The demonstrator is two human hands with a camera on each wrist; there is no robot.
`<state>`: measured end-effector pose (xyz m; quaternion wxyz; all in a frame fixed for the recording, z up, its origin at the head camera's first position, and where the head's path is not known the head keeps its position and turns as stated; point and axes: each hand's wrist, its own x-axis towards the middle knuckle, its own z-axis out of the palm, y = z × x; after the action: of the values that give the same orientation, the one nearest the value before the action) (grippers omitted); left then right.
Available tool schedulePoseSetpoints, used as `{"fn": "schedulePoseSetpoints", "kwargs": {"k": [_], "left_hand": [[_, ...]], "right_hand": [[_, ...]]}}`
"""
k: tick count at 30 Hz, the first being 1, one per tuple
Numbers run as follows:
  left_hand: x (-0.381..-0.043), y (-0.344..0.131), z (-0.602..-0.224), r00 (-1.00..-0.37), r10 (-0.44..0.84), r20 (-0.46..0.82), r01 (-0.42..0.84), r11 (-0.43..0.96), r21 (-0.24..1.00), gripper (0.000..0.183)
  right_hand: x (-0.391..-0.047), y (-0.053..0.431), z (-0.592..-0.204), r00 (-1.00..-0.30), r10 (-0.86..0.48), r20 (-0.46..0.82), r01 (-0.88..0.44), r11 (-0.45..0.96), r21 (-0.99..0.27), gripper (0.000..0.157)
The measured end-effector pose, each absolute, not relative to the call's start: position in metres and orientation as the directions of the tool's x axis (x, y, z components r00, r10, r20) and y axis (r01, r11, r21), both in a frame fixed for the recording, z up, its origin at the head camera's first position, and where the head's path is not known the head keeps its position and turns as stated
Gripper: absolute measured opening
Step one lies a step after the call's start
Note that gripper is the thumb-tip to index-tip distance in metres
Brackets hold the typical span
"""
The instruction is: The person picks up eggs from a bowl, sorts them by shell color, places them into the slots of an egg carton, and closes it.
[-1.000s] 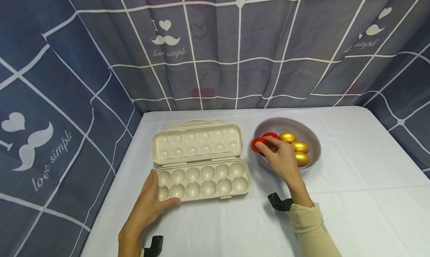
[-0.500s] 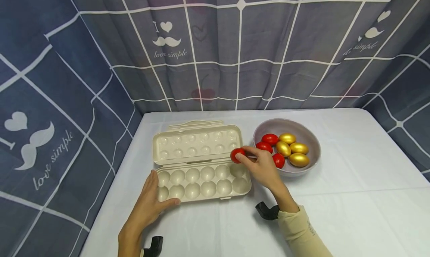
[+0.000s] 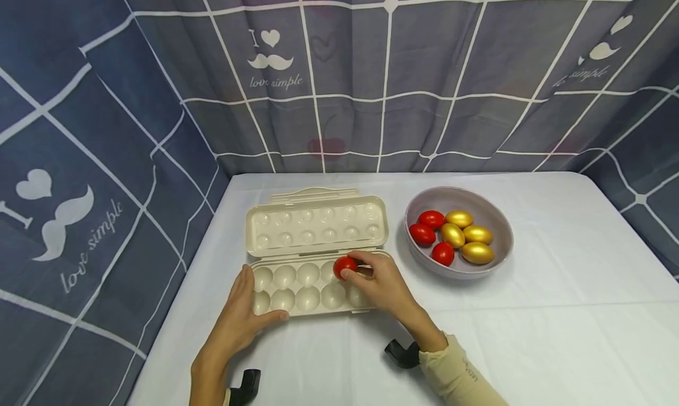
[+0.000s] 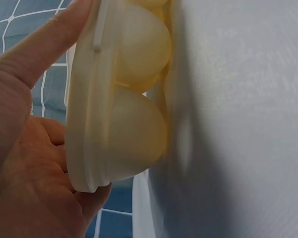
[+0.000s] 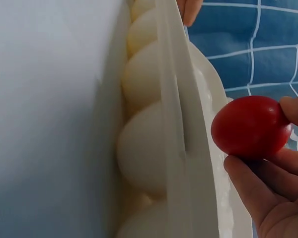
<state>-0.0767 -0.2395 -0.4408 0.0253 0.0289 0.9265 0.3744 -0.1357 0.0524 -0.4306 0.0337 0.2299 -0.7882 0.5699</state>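
A red egg (image 3: 345, 267) is pinched between the thumb and fingers of my right hand (image 3: 384, 285), above the egg box (image 3: 318, 315). The right wrist view shows the red egg (image 5: 251, 127) held by one end, over the box's rim (image 5: 181, 119). My left hand (image 3: 239, 312) grips the left end of the box, thumb along the front edge and fingers round the end. In the left wrist view the left hand (image 4: 35, 183) holds the box's corner (image 4: 87, 148). The cream box lies open; its visible cups are bare, while my right hand hides some at the right.
To the right stands a mauve bowl (image 3: 501, 256) with several red eggs (image 3: 422, 234) and gold eggs (image 3: 478, 253). The box's lid (image 3: 318, 250) lies folded back behind the cups. A grid-patterned curtain (image 3: 350, 129) hangs beyond the white table (image 3: 573, 335).
My right hand has carried the red egg left from the bowl's edge to above the egg box's cups. The left hand keeps its place at the box's left end.
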Motion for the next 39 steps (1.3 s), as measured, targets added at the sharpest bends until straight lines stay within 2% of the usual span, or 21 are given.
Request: {"fn": "schedulePoseSetpoints", "kwargs": {"k": [15, 21, 39], "left_hand": [[-0.078, -0.238, -0.440, -0.997, 0.076, -0.024, 0.038, 0.712, 0.701, 0.128], [-0.077, -0.237, -0.443, -0.996, 0.082, -0.029, 0.037, 0.702, 0.711, 0.130], [-0.077, -0.241, -0.442, -0.997, 0.068, -0.020, 0.033, 0.696, 0.718, 0.131]], "right_hand": [[-0.131, 0.030, -0.434, -0.862, -0.377, 0.340, -0.442, 0.228, -0.868, 0.025], [-0.128, 0.021, -0.434, -0.876, -0.361, 0.319, -0.422, 0.255, -0.870, 0.029], [-0.137, -0.001, -0.437, -0.886, -0.342, 0.314, -0.422, 0.312, -0.851, 0.027]]}}
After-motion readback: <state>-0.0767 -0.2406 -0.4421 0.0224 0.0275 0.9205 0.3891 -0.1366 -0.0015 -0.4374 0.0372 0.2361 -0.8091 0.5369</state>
